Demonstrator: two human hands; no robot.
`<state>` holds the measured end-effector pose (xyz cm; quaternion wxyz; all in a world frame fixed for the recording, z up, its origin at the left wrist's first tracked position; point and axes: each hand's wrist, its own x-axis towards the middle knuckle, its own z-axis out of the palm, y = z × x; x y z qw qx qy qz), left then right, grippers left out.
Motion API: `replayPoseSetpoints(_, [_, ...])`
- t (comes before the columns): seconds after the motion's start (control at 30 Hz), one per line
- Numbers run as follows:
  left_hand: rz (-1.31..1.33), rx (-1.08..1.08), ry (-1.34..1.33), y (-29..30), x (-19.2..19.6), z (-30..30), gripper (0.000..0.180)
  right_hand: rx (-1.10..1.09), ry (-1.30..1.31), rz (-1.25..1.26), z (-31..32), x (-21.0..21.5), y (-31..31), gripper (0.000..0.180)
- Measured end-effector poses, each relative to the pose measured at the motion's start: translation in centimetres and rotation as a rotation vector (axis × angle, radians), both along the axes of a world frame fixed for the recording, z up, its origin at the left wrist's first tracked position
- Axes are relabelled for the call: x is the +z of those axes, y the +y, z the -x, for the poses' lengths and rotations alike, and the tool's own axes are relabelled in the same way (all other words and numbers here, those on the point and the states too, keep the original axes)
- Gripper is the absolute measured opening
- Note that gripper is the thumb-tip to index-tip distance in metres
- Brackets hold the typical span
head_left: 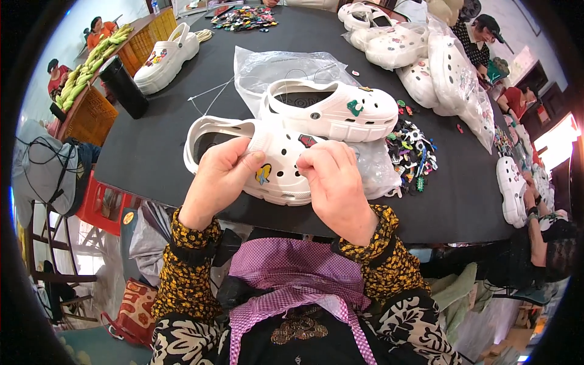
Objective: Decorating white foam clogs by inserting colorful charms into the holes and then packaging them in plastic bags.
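A white clog [275,146] with ventilation holes lies tilted in front of me, its heel strap toward the left. My left hand [217,176] grips it by the edge of its opening, thumb on top. A yellow and blue charm [263,174] sits in the upper near that thumb, and a red and dark charm [306,140] is farther up. My right hand [337,185] is closed in a pinch against the toe; whatever is between the fingertips is hidden. Just behind stands a second white clog [328,123] with a green charm [355,107].
Loose colourful charms [412,149] lie in a heap to the right, with another heap [244,19] at the back. A clear plastic bag [255,67] lies behind the clogs. Bagged white clogs [447,70] and a black cylinder [124,87] stand on the dark table [176,67]. Other people sit around.
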<state>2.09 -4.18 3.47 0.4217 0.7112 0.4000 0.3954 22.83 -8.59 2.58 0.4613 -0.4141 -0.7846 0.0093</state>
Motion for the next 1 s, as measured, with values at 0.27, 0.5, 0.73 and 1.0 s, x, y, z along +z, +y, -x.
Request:
replayPoseSetpoints(0.27, [0.016,-0.042,0.065,-1.2,0.3,1.0,0.023,-0.123,-0.084,-0.115,-0.2,0.1,-0.4,0.022])
replayPoseSetpoints(0.5, [0.012,-0.016,-0.022,-1.5,-0.1,1.0,0.020,-0.141,-0.122,-0.113,-0.2,-0.1,-1.5,0.030])
replayPoseSetpoints(0.73, [0.003,-0.024,-0.014,-1.9,-0.2,1.3,0.021,-0.119,-0.055,-0.176,-0.6,-0.7,-1.7,0.029])
replayPoseSetpoints(1.0, [-0.002,-0.040,-0.059,-2.4,-0.8,1.7,0.021,-0.091,-0.002,-0.214,-0.6,-1.3,-2.4,0.026])
